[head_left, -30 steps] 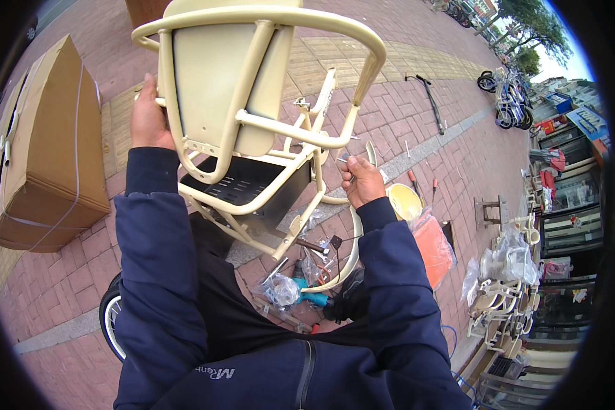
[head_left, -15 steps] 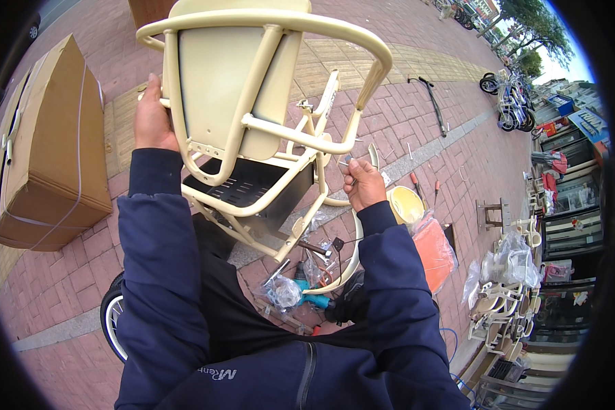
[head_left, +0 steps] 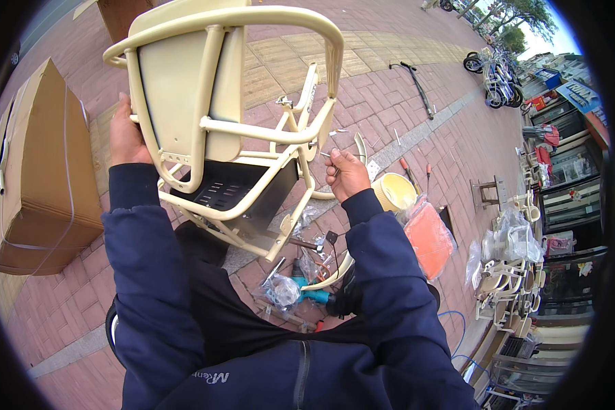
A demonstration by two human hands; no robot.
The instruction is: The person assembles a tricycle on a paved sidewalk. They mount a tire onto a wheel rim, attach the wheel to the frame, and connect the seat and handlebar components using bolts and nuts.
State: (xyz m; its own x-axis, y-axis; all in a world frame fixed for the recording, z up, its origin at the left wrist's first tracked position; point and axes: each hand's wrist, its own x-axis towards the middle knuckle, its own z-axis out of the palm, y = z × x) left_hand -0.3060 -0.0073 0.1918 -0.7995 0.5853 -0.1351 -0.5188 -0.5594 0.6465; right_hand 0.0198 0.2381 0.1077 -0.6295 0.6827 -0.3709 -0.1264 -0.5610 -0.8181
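Observation:
A cream tubular metal frame stands tilted before me, with a smooth cream seat panel and a black slotted box set in it. At the frame's left side, my left hand is closed around a tube; some of its fingers are hidden behind. My right hand is pinched beside the frame's right side, on a thin metal pin or bolt pointing toward the tubing. The pin appears just short of the frame, though contact is hard to judge.
A large strapped carton stands at left. Below the frame lie a teal power drill and plastic wrapping. To the right are a cream bucket, an orange wrapped panel, screwdrivers and a small metal stool. A pump lies farther off.
The view has shifted, so the frame and both hands appear farther left. The pinched right hand has come a little closer to the frame's tubing; the left hand keeps its hold.

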